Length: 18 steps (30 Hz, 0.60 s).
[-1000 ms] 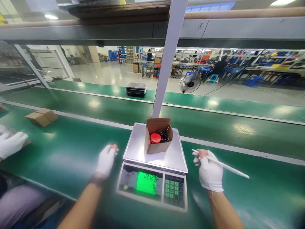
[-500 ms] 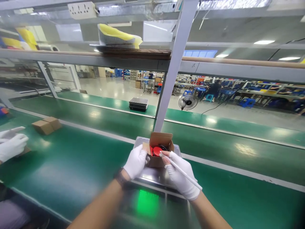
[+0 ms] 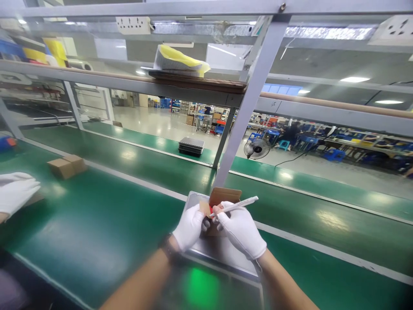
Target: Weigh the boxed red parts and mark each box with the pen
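Note:
A small open cardboard box (image 3: 225, 196) with a red item inside stands on the steel pan of a weighing scale (image 3: 222, 250). My left hand (image 3: 190, 227), in a white glove, grips the box's left side. My right hand (image 3: 240, 230), also gloved, is curled over the box's front and holds a white pen (image 3: 235, 205) that points up and to the right. Both hands hide most of the box. The scale's green display glows below my wrists.
The scale sits on a green conveyor belt (image 3: 97, 224). A closed cardboard box (image 3: 66, 165) lies on the belt at far left. Another person's gloved hand (image 3: 16, 191) rests at the left edge. A metal post (image 3: 245, 116) rises behind the scale; a second scale (image 3: 191, 146) stands beyond.
Both hands went from resting beside the scale to the box on its pan and closed on it. The pen swung from pointing down-right to up-right. My view tilted upward.

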{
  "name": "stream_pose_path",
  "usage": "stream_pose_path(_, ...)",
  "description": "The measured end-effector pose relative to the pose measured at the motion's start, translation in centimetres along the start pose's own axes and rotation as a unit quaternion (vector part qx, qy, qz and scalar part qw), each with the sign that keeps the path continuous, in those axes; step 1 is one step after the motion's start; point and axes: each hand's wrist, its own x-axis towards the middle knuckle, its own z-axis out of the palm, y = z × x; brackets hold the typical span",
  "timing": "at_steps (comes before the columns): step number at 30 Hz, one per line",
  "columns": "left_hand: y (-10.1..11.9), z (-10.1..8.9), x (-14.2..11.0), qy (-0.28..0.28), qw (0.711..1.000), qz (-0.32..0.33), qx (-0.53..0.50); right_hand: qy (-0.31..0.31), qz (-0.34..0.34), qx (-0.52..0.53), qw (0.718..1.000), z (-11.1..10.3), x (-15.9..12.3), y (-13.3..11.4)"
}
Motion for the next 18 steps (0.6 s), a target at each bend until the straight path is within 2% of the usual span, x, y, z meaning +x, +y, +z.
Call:
stream_pose_path(11,-0.9,-0.2,0.4,-0.015,0.999,0.023,-0.029,0.014,0.007,-0.041,0.999,-0.1,0.1,-0.2)
stream_pose_path(18,-1.1,-0.3,0.5,-0.009,1.0,0.004,-0.018,0.024,0.011,-0.048,0.998,-0.1,0.2,0.1)
